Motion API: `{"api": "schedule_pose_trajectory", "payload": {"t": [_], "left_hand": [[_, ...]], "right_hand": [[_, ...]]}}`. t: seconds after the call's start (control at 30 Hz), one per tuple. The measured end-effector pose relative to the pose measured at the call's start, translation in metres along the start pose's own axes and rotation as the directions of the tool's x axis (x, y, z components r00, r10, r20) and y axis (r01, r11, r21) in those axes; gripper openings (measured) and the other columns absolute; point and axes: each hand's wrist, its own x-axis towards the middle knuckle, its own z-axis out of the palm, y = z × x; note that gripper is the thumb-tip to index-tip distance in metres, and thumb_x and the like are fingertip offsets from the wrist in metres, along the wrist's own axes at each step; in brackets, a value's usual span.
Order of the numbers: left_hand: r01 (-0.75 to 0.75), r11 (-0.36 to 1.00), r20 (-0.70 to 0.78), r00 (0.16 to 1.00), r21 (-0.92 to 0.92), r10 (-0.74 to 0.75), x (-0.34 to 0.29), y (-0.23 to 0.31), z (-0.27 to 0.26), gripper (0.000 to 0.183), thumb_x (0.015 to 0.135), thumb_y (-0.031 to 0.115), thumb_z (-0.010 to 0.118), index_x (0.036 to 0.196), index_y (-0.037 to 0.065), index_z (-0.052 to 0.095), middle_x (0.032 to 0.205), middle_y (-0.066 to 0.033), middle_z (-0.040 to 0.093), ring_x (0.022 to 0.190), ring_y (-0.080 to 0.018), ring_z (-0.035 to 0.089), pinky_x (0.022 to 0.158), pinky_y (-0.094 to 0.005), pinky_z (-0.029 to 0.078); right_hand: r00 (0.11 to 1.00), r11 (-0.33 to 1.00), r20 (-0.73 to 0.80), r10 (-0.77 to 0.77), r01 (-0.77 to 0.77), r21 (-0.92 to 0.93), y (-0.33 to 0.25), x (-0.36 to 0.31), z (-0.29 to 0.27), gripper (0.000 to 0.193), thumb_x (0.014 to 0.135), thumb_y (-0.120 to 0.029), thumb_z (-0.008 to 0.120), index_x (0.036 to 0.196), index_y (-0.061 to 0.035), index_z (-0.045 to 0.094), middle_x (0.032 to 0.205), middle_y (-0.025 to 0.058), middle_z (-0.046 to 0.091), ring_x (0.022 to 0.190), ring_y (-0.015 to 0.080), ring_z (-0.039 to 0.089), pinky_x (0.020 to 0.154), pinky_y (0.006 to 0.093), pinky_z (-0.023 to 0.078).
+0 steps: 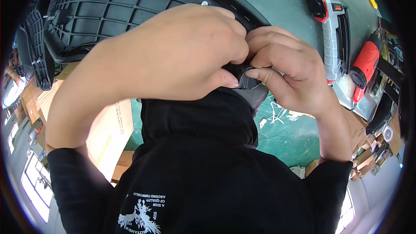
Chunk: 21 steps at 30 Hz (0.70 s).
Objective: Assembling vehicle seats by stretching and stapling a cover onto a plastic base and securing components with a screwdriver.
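A black plastic chair panel (117, 6) with a ribbed grid lies at the upper left, its thick black rim curving past my hands. Along that rim, my left hand (208, 45) reaches in from the left with fingers bent and thumb pressed on dark cover material (248, 82). Facing it, my right hand (292, 65) pinches a fold of the same material between thumb and curled forefinger. The two hands nearly touch. My left hand hides part of the rim and most of its own fingertips.
On the green table to the right lie a grey staple gun (330, 39) and a red power tool (366, 63). Another ribbed black panel (37, 50) stands at far left, near a cardboard box (115, 136). White scraps (275, 112) litter the green floor below.
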Motion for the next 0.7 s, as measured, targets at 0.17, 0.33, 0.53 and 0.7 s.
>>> {"api": "schedule_pose_trajectory", "payload": {"t": [0.17, 0.33, 0.53, 0.7], "left_hand": [[0.103, 0.949, 0.101, 0.992, -0.297, -0.076, 0.014, -0.005, -0.001, 0.024, 0.085, 0.015, 0.086, 0.090, 0.003, 0.067, 0.092, -0.0076, 0.065, 0.080, -0.0304, 0.066, 0.066, -0.0404, 0.050], [0.195, 0.953, 0.069, 0.981, -0.234, -0.183, 0.018, 0.000, 0.006, 0.021, 0.084, 0.010, 0.086, 0.088, 0.003, 0.066, 0.091, -0.0077, 0.064, 0.079, -0.0300, 0.066, 0.063, -0.0399, 0.049], [0.245, 0.968, 0.071, 0.968, -0.054, -0.241, 0.013, 0.008, 0.022, 0.017, 0.081, 0.007, 0.084, 0.090, 0.004, 0.070, 0.100, -0.0071, 0.067, 0.080, -0.0303, 0.069, 0.064, -0.0397, 0.055], [0.159, 0.981, -0.055, 0.987, 0.115, -0.153, 0.006, 0.013, 0.038, 0.016, 0.091, 0.014, 0.078, 0.087, 0.003, 0.067, 0.093, -0.0066, 0.064, 0.077, -0.0255, 0.070, 0.059, -0.0404, 0.057]], "right_hand": [[0.996, 0.985, -0.063, 0.069, -0.058, 0.162, 0.008, -0.007, -0.005, 0.020, 0.080, 0.006, 0.085, 0.092, 0.0010, 0.070, 0.111, 0.0151, 0.064, 0.094, 0.0270, 0.065, 0.082, 0.0371, 0.055], [0.990, 0.978, -0.094, 0.105, -0.086, 0.191, 0.017, -0.007, -0.002, 0.021, 0.078, 0.010, 0.083, 0.091, 0.0006, 0.070, 0.113, 0.0137, 0.060, 0.092, 0.0234, 0.063, 0.079, 0.0330, 0.054], [0.973, 0.986, -0.163, 0.165, -0.164, 0.023, 0.002, -0.007, 0.020, 0.020, 0.075, 0.016, 0.078, 0.084, 0.0024, 0.067, 0.105, 0.0120, 0.058, 0.086, 0.0260, 0.062, 0.071, 0.0349, 0.053], [0.969, 0.982, -0.216, 0.124, -0.151, -0.116, -0.007, -0.009, 0.035, 0.018, 0.075, 0.016, 0.076, 0.081, 0.0034, 0.064, 0.100, 0.0109, 0.056, 0.084, 0.0267, 0.061, 0.068, 0.0359, 0.052]]}}
